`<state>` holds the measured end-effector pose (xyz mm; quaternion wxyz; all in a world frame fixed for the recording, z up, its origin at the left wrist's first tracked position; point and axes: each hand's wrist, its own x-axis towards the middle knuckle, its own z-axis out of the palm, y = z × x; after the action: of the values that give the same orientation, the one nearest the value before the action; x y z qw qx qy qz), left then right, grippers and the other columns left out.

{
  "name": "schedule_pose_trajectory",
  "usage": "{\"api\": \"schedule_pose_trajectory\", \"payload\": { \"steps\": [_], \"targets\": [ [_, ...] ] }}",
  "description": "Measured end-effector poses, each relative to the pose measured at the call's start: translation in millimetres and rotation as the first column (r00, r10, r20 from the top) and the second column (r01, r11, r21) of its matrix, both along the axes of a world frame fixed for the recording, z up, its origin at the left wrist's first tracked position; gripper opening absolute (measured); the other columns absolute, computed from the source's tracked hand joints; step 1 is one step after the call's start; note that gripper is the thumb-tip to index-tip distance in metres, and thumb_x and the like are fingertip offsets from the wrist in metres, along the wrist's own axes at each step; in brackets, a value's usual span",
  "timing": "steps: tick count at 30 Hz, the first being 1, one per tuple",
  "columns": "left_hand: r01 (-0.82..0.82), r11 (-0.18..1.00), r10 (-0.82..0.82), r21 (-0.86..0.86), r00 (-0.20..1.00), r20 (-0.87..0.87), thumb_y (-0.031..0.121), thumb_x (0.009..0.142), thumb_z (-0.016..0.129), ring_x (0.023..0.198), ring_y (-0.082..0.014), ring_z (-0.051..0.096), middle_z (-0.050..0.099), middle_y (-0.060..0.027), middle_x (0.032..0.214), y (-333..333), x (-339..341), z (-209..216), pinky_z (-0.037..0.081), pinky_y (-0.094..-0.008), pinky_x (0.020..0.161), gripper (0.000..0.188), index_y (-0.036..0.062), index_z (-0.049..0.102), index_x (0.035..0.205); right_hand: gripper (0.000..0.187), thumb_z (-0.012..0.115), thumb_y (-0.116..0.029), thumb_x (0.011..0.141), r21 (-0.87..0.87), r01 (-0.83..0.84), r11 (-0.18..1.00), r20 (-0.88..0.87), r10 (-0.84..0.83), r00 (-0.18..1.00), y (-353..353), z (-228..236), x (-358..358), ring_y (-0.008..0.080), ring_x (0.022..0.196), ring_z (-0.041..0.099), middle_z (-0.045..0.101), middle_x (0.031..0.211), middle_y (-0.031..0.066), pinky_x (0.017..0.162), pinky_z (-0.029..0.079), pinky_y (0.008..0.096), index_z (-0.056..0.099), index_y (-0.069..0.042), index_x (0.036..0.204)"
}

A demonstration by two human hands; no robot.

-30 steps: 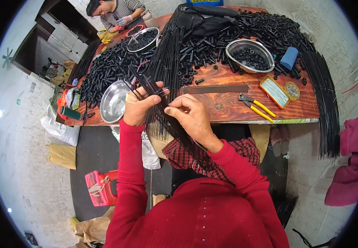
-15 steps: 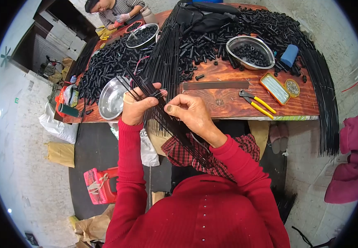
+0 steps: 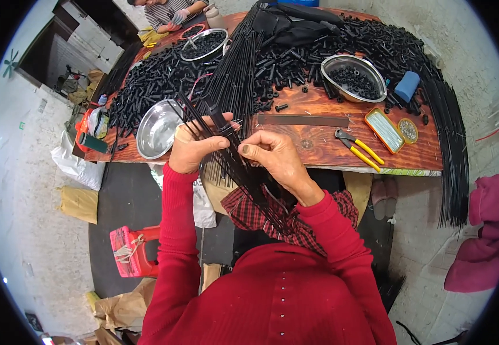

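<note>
My left hand (image 3: 189, 154) is closed around a bundle of thin black rods (image 3: 256, 194), which slants down toward my lap. A black cylindrical piece (image 3: 217, 117) stands out above the left fingers, among the rod ends. My right hand (image 3: 284, 164) is bent at the bundle's right side, with thumb and index finger pinched close to the rods below the cylinder. What lies between those fingertips is too small to make out. Behind my hands, a larger spread of thin black rods (image 3: 235, 75) lies across the table.
Black bolt-like parts (image 3: 157, 86) cover much of the wooden table (image 3: 313, 152). On it are an empty metal bowl (image 3: 156, 135), a bowl of black rings (image 3: 354, 95), yellow-handled pliers (image 3: 360, 150), a flat dark strip (image 3: 301, 119) and a tin (image 3: 385, 131). Across it, a gloved person works. A red stool (image 3: 140, 253) stands lower left.
The view has shifted slightly. The black cylinder now sticks up more clearly above my left fingers. Both hands keep nearly the same place on the bundle.
</note>
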<state>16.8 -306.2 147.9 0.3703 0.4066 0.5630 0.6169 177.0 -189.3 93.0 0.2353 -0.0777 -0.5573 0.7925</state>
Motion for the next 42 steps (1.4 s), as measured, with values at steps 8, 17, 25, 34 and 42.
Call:
{"api": "schedule_pose_trajectory", "payload": {
  "steps": [8, 17, 25, 34, 42],
  "targets": [
    [-0.016, 0.999, 0.015, -0.029, 0.999, -0.033, -0.006, 0.075, 0.071, 0.091, -0.0147, 0.064, 0.068, -0.0114, 0.101, 3.8, 5.0, 6.1, 0.052, -0.0281, 0.082, 0.043, -0.0049, 0.06, 0.117, 0.013, 0.067, -0.014, 0.089, 0.036, 0.078, 0.996, 0.008, -0.079, 0.997, -4.1, 1.5, 0.1, 0.0028, 0.07, 0.053, 0.061, 0.079, -0.0019, 0.061, 0.043, 0.0176, 0.063, -0.002, 0.092],
    [-0.04, 0.999, 0.039, -0.03, 0.998, -0.049, -0.004, 0.074, 0.073, 0.086, -0.0118, 0.064, 0.069, -0.0078, 0.098, 3.4, -0.7, -0.9, 0.052, -0.0257, 0.079, 0.042, -0.0031, 0.063, 0.114, 0.009, 0.061, -0.008, 0.09, 0.311, 0.124, 0.942, 0.091, -0.159, 0.983, -6.9, 2.1, -2.4, 0.0014, 0.068, 0.049, 0.055, 0.079, -0.0034, 0.059, 0.04, 0.0173, 0.058, 0.0, 0.091],
    [-0.033, 0.999, 0.032, -0.039, 0.999, -0.016, -0.004, 0.074, 0.073, 0.086, -0.0107, 0.064, 0.069, -0.0067, 0.097, 1.7, 1.8, 4.8, 0.052, -0.0251, 0.078, 0.041, -0.0028, 0.063, 0.113, 0.01, 0.06, -0.012, 0.091, 0.236, 0.067, 0.969, 0.085, -0.089, 0.992, -5.3, 3.7, -2.4, 0.0019, 0.068, 0.043, 0.05, 0.078, -0.0048, 0.059, 0.036, 0.0181, 0.057, -0.003, 0.09],
    [0.025, 0.999, -0.025, -0.033, 1.0, -0.019, -0.003, 0.076, 0.072, 0.089, -0.0132, 0.065, 0.069, -0.0095, 0.101, 0.4, -0.8, 10.6, 0.053, -0.0265, 0.08, 0.041, -0.0045, 0.061, 0.116, 0.016, 0.064, -0.017, 0.09, 0.213, 0.045, 0.976, 0.029, -0.052, 0.998, 0.6, -1.3, -6.1, 0.0021, 0.067, 0.043, 0.051, 0.076, -0.005, 0.058, 0.036, 0.0187, 0.058, -0.002, 0.089],
    [0.069, 0.998, -0.069, -0.002, 0.996, 0.061, -0.002, 0.076, 0.072, 0.088, -0.012, 0.065, 0.069, -0.0083, 0.098, 2.1, -4.7, 4.2, 0.052, -0.0254, 0.079, 0.042, -0.003, 0.061, 0.116, 0.015, 0.063, -0.015, 0.091, 0.195, 0.064, 0.979, 0.057, -0.076, 0.995, -2.0, -0.8, -5.8, 0.0027, 0.067, 0.046, 0.053, 0.075, -0.0046, 0.058, 0.038, 0.0193, 0.058, -0.001, 0.089]
  ]
}}
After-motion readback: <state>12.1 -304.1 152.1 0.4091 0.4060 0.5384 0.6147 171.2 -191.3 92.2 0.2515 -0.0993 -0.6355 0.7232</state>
